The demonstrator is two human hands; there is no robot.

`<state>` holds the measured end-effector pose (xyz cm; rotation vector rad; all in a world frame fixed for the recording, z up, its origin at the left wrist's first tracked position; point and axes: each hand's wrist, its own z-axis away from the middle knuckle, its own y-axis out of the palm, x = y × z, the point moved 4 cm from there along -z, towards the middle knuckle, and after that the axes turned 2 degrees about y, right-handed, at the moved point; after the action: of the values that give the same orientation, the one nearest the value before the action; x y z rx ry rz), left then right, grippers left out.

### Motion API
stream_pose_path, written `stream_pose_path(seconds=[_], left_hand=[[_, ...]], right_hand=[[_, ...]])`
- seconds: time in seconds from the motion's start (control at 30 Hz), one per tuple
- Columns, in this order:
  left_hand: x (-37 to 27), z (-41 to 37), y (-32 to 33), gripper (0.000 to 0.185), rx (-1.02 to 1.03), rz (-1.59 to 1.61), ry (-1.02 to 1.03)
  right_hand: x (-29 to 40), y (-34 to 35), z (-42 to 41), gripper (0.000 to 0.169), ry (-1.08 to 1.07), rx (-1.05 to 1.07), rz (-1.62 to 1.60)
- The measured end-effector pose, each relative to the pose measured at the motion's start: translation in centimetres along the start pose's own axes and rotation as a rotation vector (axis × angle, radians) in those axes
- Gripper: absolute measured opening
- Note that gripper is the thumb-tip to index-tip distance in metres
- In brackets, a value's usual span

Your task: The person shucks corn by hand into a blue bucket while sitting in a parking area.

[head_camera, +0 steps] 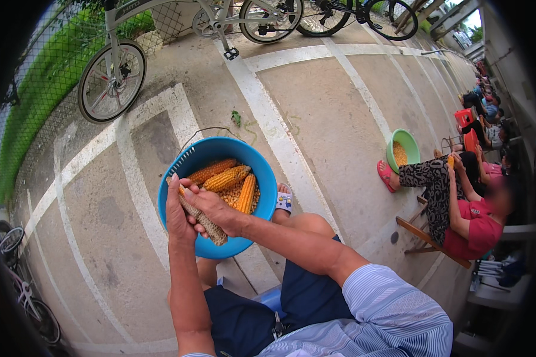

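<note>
Both my hands are on one dried corn cob (207, 223), held over the near left part of a blue bucket (268, 196). Most of its visible side is bare of kernels; some yellow ones show near its upper end. My left hand (178, 214) wraps the cob from the left. My right hand (216, 209) lies across it, thumb near the upper end. Inside the bucket are an orange-brown ear of corn (214, 170), a yellow ear (226, 178), another yellow ear (247, 194) and loose kernels (229, 195). The bucket's wire handle (205, 129) rests at the far rim.
At right, a seated person (473, 218) holds a corn cob (450, 162) by a green basin (408, 138) of kernels. Farther people sit near a red stool (463, 118). A white bicycle (116, 80) and a black bicycle (366, 18) stand beyond. White lines (272, 107) mark the concrete.
</note>
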<state>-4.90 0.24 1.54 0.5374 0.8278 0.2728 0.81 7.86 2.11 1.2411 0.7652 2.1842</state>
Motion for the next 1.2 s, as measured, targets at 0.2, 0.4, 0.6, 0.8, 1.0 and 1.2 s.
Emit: stream_pose_path(seconds=[0.2, 0.4, 0.6, 0.8, 1.0, 1.2], left_hand=[[0.0, 0.0, 0.0, 0.035, -0.007, -0.004, 0.013], [-0.2, 0.2, -0.2, 0.035, -0.005, -0.001, 0.007], [0.0, 0.2, -0.1, 0.037, -0.019, -0.013, 0.009], [-0.3, 0.6, -0.6, 0.04, 0.041, -0.063, -0.011], [-0.1, 0.7, -0.5, 0.038, -0.043, -0.039, 0.013], [0.1, 0.0, -1.2, 0.039, 0.008, -0.043, -0.005]], right_hand=[[-0.1, -0.2, -0.2, 0.047, -0.003, 0.047, -0.001], [0.0, 0.0, -0.2, 0.047, -0.013, 0.055, 0.001], [0.0, -0.2, -0.1, 0.044, -0.002, 0.044, -0.01], [-0.2, 0.1, -0.1, 0.042, -0.015, 0.041, -0.033], [-0.2, 0.1, 0.1, 0.047, -0.017, 0.025, 0.01], [-0.6, -0.1, -0.3, 0.048, -0.05, 0.039, 0.035]])
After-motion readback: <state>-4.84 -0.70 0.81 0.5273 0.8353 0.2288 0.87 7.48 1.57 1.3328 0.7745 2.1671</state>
